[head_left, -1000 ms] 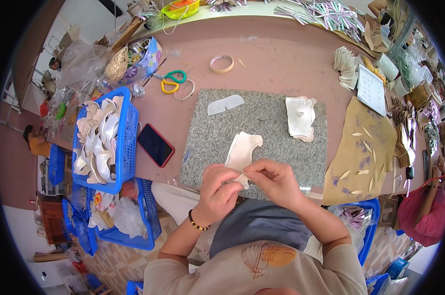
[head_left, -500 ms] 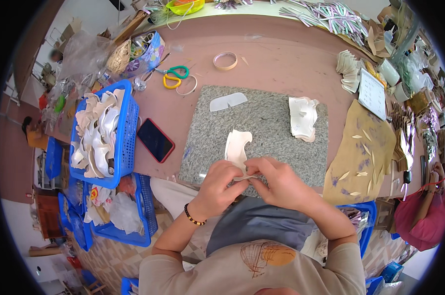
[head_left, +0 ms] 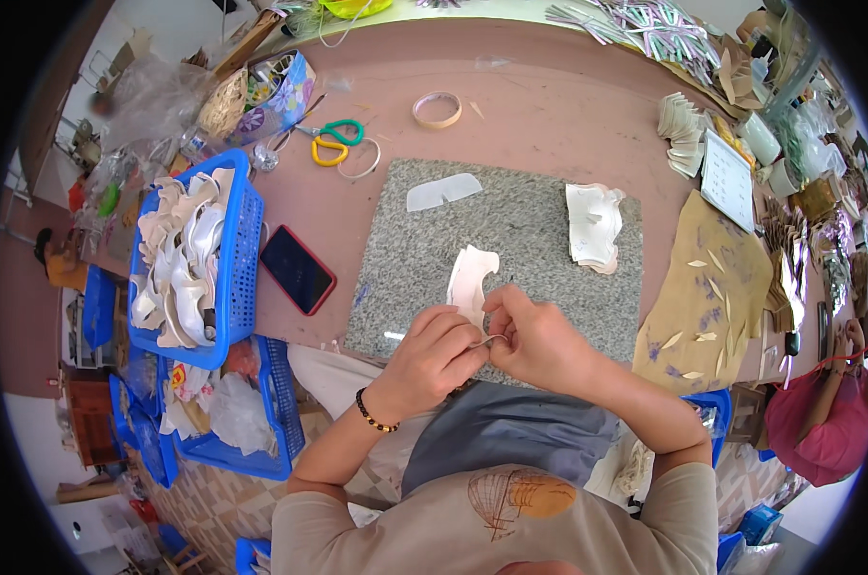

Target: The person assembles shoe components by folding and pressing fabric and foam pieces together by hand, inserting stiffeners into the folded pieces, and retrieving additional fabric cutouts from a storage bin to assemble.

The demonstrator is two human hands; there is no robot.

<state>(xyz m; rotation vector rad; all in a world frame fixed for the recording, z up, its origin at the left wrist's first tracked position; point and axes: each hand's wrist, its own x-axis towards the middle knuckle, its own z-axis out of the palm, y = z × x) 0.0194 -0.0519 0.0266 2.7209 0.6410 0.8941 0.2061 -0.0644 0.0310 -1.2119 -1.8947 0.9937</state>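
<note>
Both hands meet over the near edge of a speckled grey stone slab [head_left: 539,211]. My left hand [head_left: 439,359], with a dark beaded bracelet at its wrist, pinches the thin edge of a cream, leather-like cut piece [head_left: 492,339]. My right hand [head_left: 539,340] has its fingertips closed on that same edge from the other side. Just beyond the fingers, a pale piece with a wavy edge [head_left: 472,273] lies over the slab; whether it joins the pinched edge is hidden. A similar small stack of cream pieces [head_left: 594,230] and a translucent curved template [head_left: 441,193] rest farther back on the slab.
Left of the slab are a phone [head_left: 299,269] and a blue basket [head_left: 245,259] heaped with cut pieces. Scissors [head_left: 329,149] and a tape roll [head_left: 437,110] lie behind. On the right is brown paper [head_left: 678,316] with small slivers. Another person [head_left: 817,431] sits far right.
My right fingers have drawn in and curled more tightly at the piece's edge. The wavy piece has shifted slightly right and away, and the whole view has moved a little.
</note>
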